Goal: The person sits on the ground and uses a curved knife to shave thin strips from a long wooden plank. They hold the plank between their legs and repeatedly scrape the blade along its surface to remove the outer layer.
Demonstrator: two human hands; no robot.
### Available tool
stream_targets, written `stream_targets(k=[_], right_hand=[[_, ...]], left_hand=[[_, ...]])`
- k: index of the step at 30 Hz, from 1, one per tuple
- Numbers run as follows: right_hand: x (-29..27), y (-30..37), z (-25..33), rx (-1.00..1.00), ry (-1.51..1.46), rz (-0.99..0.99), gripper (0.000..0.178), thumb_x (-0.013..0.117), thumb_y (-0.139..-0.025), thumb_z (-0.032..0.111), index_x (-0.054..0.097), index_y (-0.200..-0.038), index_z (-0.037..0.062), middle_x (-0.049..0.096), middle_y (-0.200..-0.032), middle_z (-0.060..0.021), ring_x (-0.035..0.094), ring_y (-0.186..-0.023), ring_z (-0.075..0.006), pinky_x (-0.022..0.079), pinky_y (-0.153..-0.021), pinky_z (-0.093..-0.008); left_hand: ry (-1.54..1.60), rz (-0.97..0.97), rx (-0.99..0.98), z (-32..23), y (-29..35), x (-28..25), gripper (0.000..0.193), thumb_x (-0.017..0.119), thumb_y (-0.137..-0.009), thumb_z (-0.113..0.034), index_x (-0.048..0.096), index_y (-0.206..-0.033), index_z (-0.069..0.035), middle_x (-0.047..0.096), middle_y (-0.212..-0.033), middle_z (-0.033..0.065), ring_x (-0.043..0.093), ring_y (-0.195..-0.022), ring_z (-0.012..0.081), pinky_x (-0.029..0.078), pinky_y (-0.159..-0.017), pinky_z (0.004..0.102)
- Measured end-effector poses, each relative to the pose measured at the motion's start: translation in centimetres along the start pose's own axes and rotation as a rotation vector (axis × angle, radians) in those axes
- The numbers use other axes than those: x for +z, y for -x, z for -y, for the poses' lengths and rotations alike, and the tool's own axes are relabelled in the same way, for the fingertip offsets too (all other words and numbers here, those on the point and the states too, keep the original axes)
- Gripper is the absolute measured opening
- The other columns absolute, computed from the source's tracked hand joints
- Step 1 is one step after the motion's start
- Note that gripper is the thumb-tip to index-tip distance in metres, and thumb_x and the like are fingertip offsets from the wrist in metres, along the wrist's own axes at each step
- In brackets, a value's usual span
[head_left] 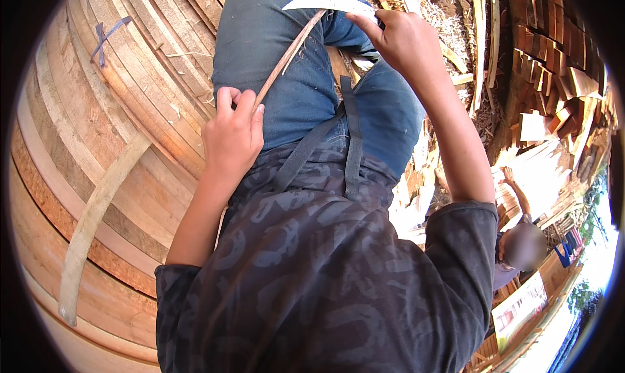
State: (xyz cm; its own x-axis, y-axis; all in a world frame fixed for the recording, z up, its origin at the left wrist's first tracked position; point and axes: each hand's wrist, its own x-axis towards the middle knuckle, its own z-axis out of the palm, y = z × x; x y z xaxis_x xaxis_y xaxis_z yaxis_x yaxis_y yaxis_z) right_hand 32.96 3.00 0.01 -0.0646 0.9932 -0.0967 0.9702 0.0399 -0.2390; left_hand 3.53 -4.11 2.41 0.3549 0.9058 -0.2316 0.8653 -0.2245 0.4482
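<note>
Left hand: fingers closed around wooden stick. Right hand: fingers closed on curved knife, blade crossing stick. Paring appears partial; sliver undetached.

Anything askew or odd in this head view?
Mainly the wooden strip at left: it lies crosswise over planks running the other way. Shavings are scattered at upper right, though that fits the knife and stick in use.

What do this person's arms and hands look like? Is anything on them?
Each grip is just a bare hand: the left hand and the right hand show no gloves. The forearms are bare too, below short dark sleeves with a faint grey pattern.
</note>
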Motion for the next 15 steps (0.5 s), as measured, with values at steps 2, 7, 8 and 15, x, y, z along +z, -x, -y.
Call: stream_targets(k=[2, 7, 8, 15], right_hand=[[1.8, -1.9, -3.9, 0.066, -0.100, -0.084, 0.066, 0.050, -0.092, 0.061, 0.069, -0.072, 0.0008, 0.062, -0.061, -0.0222, 0.065, -0.063, -0.0394, 0.053, -0.061, -0.0449], [2.2, -3.3, -14.7, 0.093, 0.199, -0.371, 0.063, 0.056, -0.089, 0.058, 0.068, -0.068, -0.0006, 0.062, -0.063, -0.0269, 0.065, -0.064, -0.0417, 0.051, -0.059, -0.0501], [2.5, -3.4, -15.1, 0.222, 0.119, -0.199, 0.069, 0.046, -0.094, 0.062, 0.068, -0.077, -0.0010, 0.061, -0.065, -0.0237, 0.065, -0.065, -0.0368, 0.051, -0.067, -0.0427], [1.3, -2.1, -10.8, 0.444, -0.141, -0.075, 0.073, 0.044, -0.093, 0.067, 0.068, -0.079, -0.0003, 0.060, -0.065, -0.0212, 0.061, -0.061, -0.0309, 0.047, -0.063, -0.0411]], left_hand=[[0.000, -0.006, 0.005, -0.1, -0.1, -0.1, 0.012, 0.061, -0.091, -0.018, 0.055, -0.094, -0.008, 0.049, -0.096, 0.0099, 0.062, -0.066, 0.0325, 0.050, -0.053, 0.0437], [-0.010, 0.012, 0.024, -0.6, -0.5, -0.5, 0.012, 0.062, -0.090, -0.017, 0.055, -0.094, -0.008, 0.049, -0.096, 0.0101, 0.062, -0.066, 0.0320, 0.050, -0.053, 0.0430], [-0.006, 0.005, 0.025, -0.6, -0.6, -0.5, 0.012, 0.062, -0.090, -0.017, 0.055, -0.094, -0.008, 0.049, -0.096, 0.0101, 0.062, -0.066, 0.0318, 0.050, -0.053, 0.0428], [-0.007, -0.012, 0.021, 0.0, -0.2, 0.0, 0.012, 0.062, -0.090, -0.018, 0.056, -0.094, -0.008, 0.050, -0.095, 0.0099, 0.062, -0.065, 0.0307, 0.050, -0.051, 0.0416]])
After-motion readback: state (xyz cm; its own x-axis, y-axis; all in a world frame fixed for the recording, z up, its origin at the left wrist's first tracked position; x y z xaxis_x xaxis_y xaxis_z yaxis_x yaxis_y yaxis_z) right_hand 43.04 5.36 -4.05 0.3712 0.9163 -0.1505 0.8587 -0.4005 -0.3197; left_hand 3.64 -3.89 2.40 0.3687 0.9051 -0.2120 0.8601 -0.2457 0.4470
